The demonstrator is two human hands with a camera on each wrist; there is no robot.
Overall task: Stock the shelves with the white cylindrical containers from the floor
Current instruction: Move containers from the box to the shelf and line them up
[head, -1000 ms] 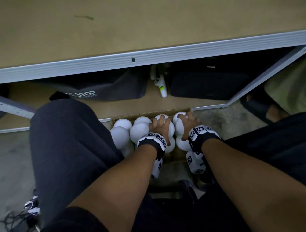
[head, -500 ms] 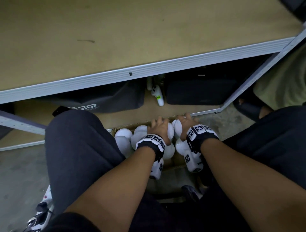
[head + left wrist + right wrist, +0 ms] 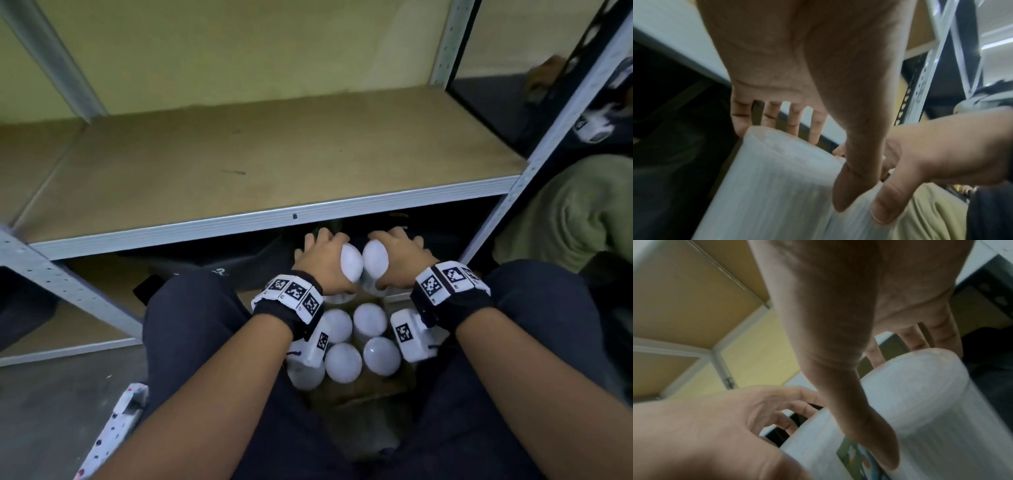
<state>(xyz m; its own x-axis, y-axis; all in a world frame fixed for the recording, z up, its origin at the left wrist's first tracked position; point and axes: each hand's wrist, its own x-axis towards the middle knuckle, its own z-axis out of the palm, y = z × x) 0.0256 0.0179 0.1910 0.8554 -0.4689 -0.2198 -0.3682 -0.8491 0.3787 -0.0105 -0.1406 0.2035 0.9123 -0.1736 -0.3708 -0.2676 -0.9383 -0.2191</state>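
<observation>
My left hand grips a white cylindrical container from the top, fingers over its far side and thumb on the near side. My right hand grips a second white container the same way, and the two nearly touch. Both are raised just below the front rail of the shelf. The left wrist view shows my fingers and thumb round the ribbed container. In the right wrist view the other container sits under my palm. Several more white containers stand in a cardboard box between my knees.
The brown shelf board is bare, bounded by grey metal uprights at the back and one at the front right. A lower shelf holds dark bags. A person in green crouches at the right. My knees flank the box.
Both hands have lifted a container each out of the box, up towards the shelf's front rail. The head view has tilted up, so the whole shelf board shows.
</observation>
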